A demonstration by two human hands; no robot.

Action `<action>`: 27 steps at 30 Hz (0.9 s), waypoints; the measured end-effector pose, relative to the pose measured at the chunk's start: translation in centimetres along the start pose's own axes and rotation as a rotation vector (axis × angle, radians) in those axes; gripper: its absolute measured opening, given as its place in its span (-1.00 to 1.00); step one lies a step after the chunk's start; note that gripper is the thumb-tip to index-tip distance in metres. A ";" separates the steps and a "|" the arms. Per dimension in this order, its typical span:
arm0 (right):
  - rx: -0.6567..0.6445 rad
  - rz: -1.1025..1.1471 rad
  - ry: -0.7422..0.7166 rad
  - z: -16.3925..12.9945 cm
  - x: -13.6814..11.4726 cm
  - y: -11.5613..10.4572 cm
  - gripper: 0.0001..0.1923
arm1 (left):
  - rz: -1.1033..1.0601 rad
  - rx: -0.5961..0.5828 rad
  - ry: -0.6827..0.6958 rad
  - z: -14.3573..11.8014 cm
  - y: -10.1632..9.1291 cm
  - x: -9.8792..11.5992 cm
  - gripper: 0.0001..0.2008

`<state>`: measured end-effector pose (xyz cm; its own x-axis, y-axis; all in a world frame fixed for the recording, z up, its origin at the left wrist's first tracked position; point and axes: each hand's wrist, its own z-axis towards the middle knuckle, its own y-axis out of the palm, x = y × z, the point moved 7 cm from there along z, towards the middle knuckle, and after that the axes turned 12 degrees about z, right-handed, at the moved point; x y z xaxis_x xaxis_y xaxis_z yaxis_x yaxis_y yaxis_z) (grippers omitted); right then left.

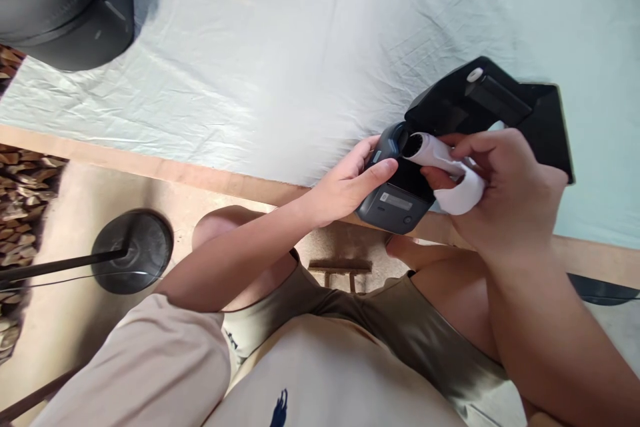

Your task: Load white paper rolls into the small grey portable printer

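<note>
The left hand (350,180) is partly curled, its thumb over the upper edge and its fingers round the side of a dark grey plastic device with a rounded body (387,210). The right hand (515,180) pinches a small white paper roll (436,151) between thumb and fingers, its dark hollow end towards the device; a loose white paper strip (466,193) curls below it.

The device sits at the tabletop's near edge, right of the middle; whether it rests there or is held slightly over the edge is unclear. Beyond it, a glossy black plastic shell (450,101) stands open, with a black cylinder with a white end (500,99) inside. As things lie, the shell is opened and some paper is unwound; the roll is in the fingers, not seated, and the shell is not yet shut.

A creased pale green cloth (250,80) covers the tabletop, leaving a bare wooden strip (150,159) along the near edge. A rounded black zipped case (60,7) stands at the far left corner. Below are a pale floor (70,213), a round black stand base (150,253) and stacked split firewood (20,207) to the left.
</note>
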<state>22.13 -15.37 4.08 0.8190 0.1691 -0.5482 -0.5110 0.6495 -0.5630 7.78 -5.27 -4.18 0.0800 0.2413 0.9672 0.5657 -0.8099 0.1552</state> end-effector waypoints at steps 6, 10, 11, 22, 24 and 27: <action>-0.104 0.025 -0.032 -0.3 0.1 0.7 -0.82 | 0.015 0.009 -0.008 -0.2 -0.1 0.1 -0.32; -0.197 0.105 -0.131 -0.5 -0.4 0.8 -0.92 | -0.043 0.051 -0.029 -0.3 -0.2 0.0 -0.40; -0.213 0.127 -0.168 -0.6 -0.7 0.7 -0.89 | -0.071 0.060 -0.032 -0.2 -0.2 -0.1 -0.41; -0.377 0.333 -0.245 -1.5 -2.1 -0.1 -0.76 | 0.022 -0.021 -0.010 0.1 -0.3 0.0 0.00; -0.271 0.309 -0.207 -1.3 -1.7 -1.0 -0.85 | 0.068 -0.034 -0.010 0.1 -0.3 0.1 0.05; -0.232 0.221 -0.044 -1.3 -0.7 -1.2 -0.75 | 0.133 -0.038 -0.019 0.0 -0.4 0.0 0.05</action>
<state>21.80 -17.20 4.38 0.6897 0.3221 -0.6486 -0.7193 0.4081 -0.5622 7.51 -4.93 -4.27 0.1678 0.1402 0.9758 0.5180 -0.8547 0.0337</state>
